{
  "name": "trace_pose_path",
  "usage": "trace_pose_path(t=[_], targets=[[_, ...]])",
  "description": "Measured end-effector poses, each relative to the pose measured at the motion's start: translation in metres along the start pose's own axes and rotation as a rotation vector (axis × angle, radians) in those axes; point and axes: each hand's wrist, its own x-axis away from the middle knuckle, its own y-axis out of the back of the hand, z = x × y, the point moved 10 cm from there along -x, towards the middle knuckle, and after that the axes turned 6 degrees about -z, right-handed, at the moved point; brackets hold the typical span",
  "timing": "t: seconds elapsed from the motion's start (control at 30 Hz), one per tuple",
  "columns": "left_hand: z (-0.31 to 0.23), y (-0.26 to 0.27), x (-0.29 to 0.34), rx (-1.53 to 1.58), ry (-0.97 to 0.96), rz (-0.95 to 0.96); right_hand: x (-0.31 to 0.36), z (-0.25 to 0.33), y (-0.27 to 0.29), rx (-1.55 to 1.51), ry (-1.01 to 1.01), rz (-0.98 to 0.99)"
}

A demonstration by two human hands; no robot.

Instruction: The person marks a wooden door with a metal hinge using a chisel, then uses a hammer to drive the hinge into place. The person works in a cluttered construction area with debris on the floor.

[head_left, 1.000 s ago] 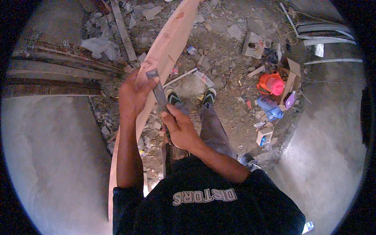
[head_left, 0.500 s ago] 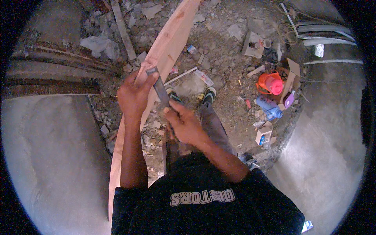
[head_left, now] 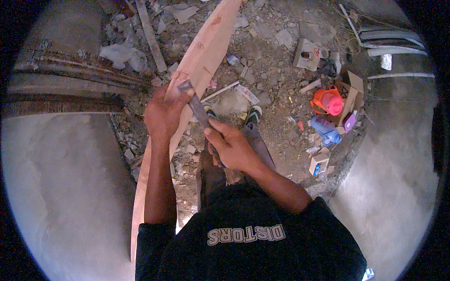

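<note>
A long, pale wooden plank (head_left: 205, 56) slants from the top centre down past my left side. My left hand (head_left: 163, 114) is closed around it, the thumb next to the head of a dark tool; most of its fingers are hidden. That tool is a dark, flat bar (head_left: 199, 110) with a short crosswise end, lying over the plank's right edge. My right hand (head_left: 234, 149) grips its lower part. A brown piece, perhaps wood, shows just below the right hand; I cannot tell whether it belongs to the tool.
Rubble covers the ground around my shoes (head_left: 253, 114). To the right are an orange-red container (head_left: 328, 100), a blue jug (head_left: 325, 130), a purple item (head_left: 349, 122) and an opened cardboard box (head_left: 355, 89). Dark beams (head_left: 65, 100) lie at left, a narrow board (head_left: 151, 37) beyond.
The whole view has shifted slightly. My right hand has moved a little right with the lower part of the tool, which slants more; my left hand stays on the plank.
</note>
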Motion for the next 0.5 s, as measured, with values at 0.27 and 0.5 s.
trace_pose_path(t=[0.27,0.5], targets=[[-0.005,-0.001,-0.001,-0.105,-0.006,0.019,0.000,-0.007,0.012,0.000,-0.038,-0.011],[-0.008,0.000,-0.003,-0.036,-0.017,0.026,-0.008,-0.005,0.018,0.081,-0.021,0.005]])
